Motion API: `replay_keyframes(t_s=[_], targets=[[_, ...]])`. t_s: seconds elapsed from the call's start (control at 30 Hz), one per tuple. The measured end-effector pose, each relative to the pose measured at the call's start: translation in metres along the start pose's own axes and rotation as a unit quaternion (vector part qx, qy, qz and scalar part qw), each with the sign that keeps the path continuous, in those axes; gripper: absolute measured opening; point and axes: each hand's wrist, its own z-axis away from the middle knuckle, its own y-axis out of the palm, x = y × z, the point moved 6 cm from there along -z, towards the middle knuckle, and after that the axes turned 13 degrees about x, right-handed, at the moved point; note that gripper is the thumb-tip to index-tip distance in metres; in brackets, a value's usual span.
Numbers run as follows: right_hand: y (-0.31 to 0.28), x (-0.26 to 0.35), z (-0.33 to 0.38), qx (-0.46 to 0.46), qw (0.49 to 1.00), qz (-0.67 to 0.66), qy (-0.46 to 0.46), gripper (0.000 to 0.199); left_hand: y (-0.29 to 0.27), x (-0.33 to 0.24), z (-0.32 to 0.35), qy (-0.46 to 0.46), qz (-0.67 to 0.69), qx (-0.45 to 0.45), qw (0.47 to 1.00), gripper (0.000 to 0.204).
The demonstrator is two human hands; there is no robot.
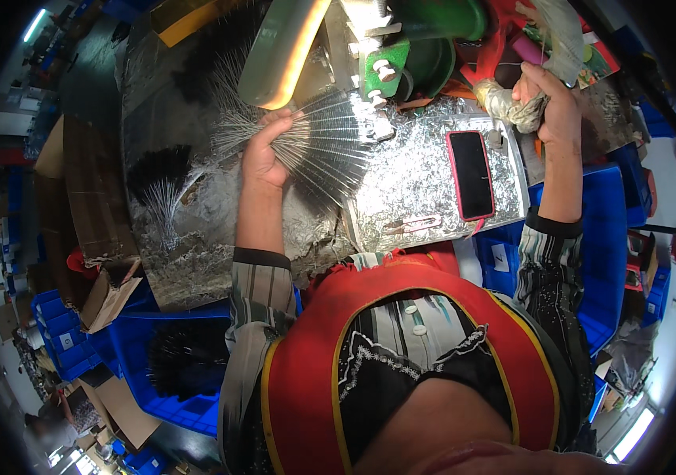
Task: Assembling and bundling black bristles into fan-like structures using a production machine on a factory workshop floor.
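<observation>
My left hand [262,154] grips a fanned bundle of thin metal rods [322,142] and holds it over the foil-covered bench [409,178], close to a green machine block [384,67] with white knobs. My right hand [556,103] is raised at the upper right and closed on a crumpled grey rag [512,107]. A phone in a pink case [471,174] lies flat on the foil between my two hands.
A loose pile of metal rods [165,198] lies on the bench at the left. Blue plastic crates [156,356] stand below the bench, one holding dark rods; another blue crate [603,253] is on the right. Cardboard boxes [108,297] sit at the left.
</observation>
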Motion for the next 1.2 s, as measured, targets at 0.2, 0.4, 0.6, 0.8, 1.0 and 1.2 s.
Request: replay_keyframes(t_s=[0.2,0.4,0.6,0.8,1.0,1.2], targets=[[0.002,-0.039,0.009,0.033,0.976,0.013,-0.213,0.015,-0.001,-0.001,0.001,0.021,-0.016,-0.014,1.000,0.019],[0.003,-0.036,-0.002,0.088,0.988,-0.059,-0.110,0.022,-0.007,-0.002,0.008,0.050,-0.010,-0.051,0.997,0.020],[-0.001,-0.009,-0.003,0.023,0.999,-0.016,0.028,0.029,-0.006,-0.002,0.005,0.041,-0.013,-0.085,0.995,0.023],[0.001,0.004,-0.008,0.039,0.994,0.055,0.089,0.032,-0.007,-0.004,0.003,0.055,-0.017,-0.099,0.993,0.024],[0.001,-0.048,0.004,0.056,0.973,-0.048,-0.217,0.011,-0.004,-0.005,0.005,0.046,-0.042,-0.085,0.994,0.025],[-0.003,-0.036,0.001,0.043,0.994,-0.071,-0.070,0.018,0.011,0.004,0.010,-0.073,-0.059,0.034,0.995,0.026]])
